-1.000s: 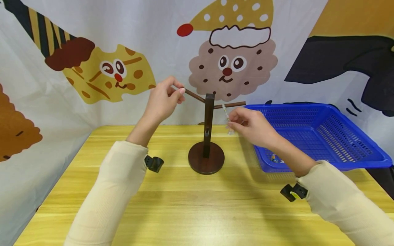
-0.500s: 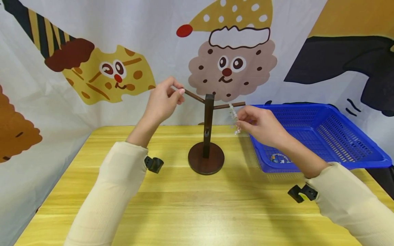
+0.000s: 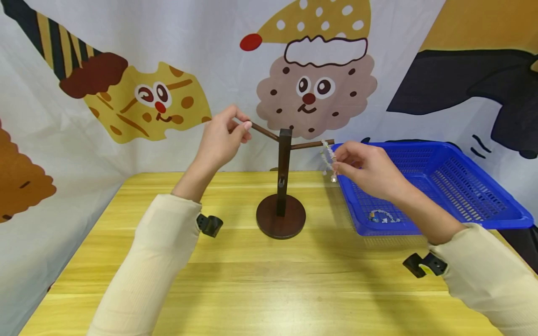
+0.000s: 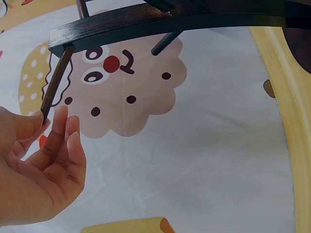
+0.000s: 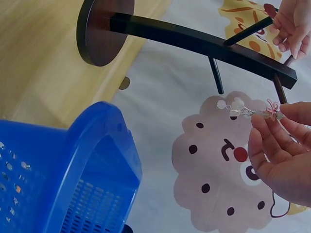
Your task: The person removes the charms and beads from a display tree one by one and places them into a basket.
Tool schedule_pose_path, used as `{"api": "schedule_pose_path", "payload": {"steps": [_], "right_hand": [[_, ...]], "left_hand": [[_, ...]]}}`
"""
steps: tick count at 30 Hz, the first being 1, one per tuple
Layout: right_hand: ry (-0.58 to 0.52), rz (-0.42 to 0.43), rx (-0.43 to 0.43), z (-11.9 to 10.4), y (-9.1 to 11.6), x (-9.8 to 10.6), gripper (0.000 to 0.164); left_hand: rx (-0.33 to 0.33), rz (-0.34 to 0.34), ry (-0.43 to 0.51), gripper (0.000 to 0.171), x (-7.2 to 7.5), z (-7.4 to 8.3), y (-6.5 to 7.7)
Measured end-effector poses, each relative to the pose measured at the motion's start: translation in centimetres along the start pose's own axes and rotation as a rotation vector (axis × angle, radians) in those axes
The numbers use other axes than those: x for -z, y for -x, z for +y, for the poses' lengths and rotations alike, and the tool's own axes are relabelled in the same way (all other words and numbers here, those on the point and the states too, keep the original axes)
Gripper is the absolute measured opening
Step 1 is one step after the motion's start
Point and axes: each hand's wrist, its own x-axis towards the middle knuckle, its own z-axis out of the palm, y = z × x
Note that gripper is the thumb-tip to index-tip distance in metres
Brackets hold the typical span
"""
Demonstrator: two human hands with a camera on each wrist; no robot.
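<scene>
A dark wooden stand (image 3: 284, 163) with a round base has thin pegs sticking out near its top. My left hand (image 3: 222, 135) pinches the tip of the left peg (image 3: 265, 131) between thumb and forefinger; the left wrist view shows the other fingers loosely bent. A clear beaded bracelet (image 3: 334, 178) hangs at the outer end of the right peg (image 3: 307, 145), its loop overlapping the peg. My right hand (image 3: 371, 170) pinches the bracelet's right side with thumb and fingertips. In the right wrist view, pale beads (image 5: 236, 107) and a small pinkish bow-like piece show at the fingertips.
To the right stands a blue plastic basket (image 3: 420, 184) with lattice walls, its near-left corner close under my right forearm. Another beaded bracelet (image 3: 373, 216) lies inside it near the front. Behind the wooden table (image 3: 235, 280) hangs a cartoon-printed cloth (image 3: 235, 60).
My right hand has moved right with the bracelet, from the middle of the right peg to its outer end. The left hand and the stand have stayed in place.
</scene>
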Motion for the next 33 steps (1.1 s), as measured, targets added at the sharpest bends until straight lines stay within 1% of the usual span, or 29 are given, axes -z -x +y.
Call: {"api": "schedule_pose_path", "payload": {"steps": [4, 11, 15, 27, 33], "right_hand": [[0.013, 0.003, -0.015, 0.0, 0.2, 0.4, 0.003], [0.038, 0.029, -0.004, 0.1, 0.4, 1.1, 0.004], [0.039, 0.035, -0.016, 0.1, 0.5, 1.5, 0.004], [0.058, 0.051, -0.039, 0.5, 0.8, 2.3, 0.005], [0.079, 0.059, -0.082, 0.7, 1.2, 2.7, 0.004]], "left_hand": [[0.0, 0.0, 0.0, 0.018, 0.0, -0.1, 0.0], [0.002, 0.001, -0.003, 0.017, -0.1, -0.2, -0.1], [0.002, -0.004, -0.004, 0.018, 0.0, -0.1, 0.0], [0.014, 0.003, -0.001, 0.014, 0.0, 0.0, -0.1], [0.013, 0.005, 0.0, 0.014, 0.0, 0.0, 0.0]]}}
